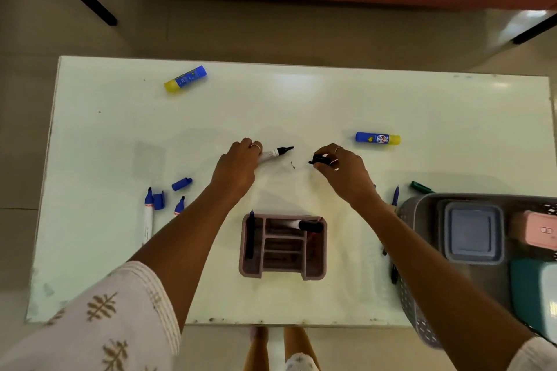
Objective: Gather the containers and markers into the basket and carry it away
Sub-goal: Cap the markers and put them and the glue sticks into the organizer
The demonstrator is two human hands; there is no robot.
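Basket (422,211): grey, perforated, at the table's right edge, partly out of view.
Basket contents: a blue lidded container (471,232); a pink container (535,229) to its right; a teal container (533,295) nearer the camera.
Organiser (283,245): mauve, divided tray, standing on the white table (301,105) between the two forearms.
Organiser contents: a dark marker (250,233) upright in the left slot; a capped black marker (304,224) lying across the top compartment.
Left hand (238,166): fingers curled round the white barrel of an uncapped black marker (275,153), its black tip pointing right, clear of the fingers.
Right hand (343,172): fingertips pinching a black cap (321,159), the cap apart from the marker tip.
Loose at left: a blue marker (148,214), a second blue marker (179,206) largely hidden by the forearm, and two blue caps (181,184) near them.
Loose at right: a blue pen (395,195) and a green marker (420,187), just beside the basket.
Glue sticks: one (185,78) far left, one (377,138) just beyond the right hand.
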